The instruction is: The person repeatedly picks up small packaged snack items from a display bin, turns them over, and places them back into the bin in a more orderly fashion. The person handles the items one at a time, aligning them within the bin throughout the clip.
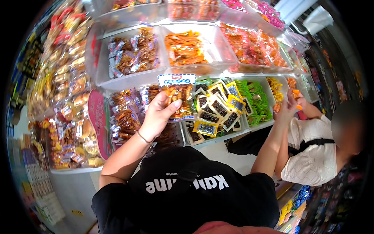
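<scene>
My left hand [160,112], a thin bracelet at its wrist, holds a clear packet of brown snack sticks [177,98] with a blue and white printed header. The packet is upright above a bin of dark-filled snack packets [217,106]. My right hand [287,103] is stretched out to the right, over the bins of yellow and orange wrapped pieces. It is close to or touching another person's hand [304,104]. Small orange packets [296,94] show between the two hands; which hand grips them cannot be told, and my right fingers are partly hidden.
Clear bins of packed snacks rise in tiers ahead, with brown packets [133,52], orange sticks [187,48] and green packets [257,102]. Bagged breads [79,117] fill the left side. A person in a cream top [309,152] stands close at the right. Shelves line both edges.
</scene>
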